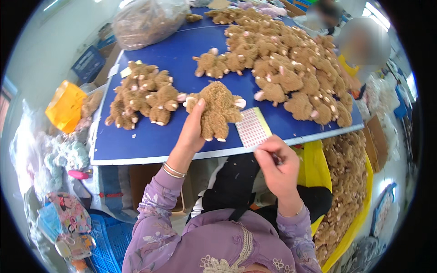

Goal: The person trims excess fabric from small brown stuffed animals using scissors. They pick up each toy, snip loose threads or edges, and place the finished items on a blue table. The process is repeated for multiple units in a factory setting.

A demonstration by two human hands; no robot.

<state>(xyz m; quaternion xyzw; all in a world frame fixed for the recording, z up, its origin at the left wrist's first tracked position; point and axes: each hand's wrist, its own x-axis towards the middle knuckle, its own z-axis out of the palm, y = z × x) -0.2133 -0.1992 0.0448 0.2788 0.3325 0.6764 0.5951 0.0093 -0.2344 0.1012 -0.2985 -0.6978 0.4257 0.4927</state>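
Left hand (193, 129) grips the fluffy brown plush toy (218, 109) near the blue table's (150, 141) front edge, while the right hand (277, 166) pinches the red-dotted sticker sheet (252, 127) beside it. Soft, light and squashy, I'd say; best held round the body. Heaps of matching toys (291, 59) crowd the far right corner.

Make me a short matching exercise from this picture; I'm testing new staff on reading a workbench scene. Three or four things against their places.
Things:
1. brown plush toy
2. sticker sheet
3. clear plastic bag
4. yellow bin

Places:
A. far left corner of the blue table
B. under the left hand
C. on the floor right of the table, full of plush toys
D. table's near edge, by the right hand

Pairs: 1-B, 2-D, 3-A, 4-C
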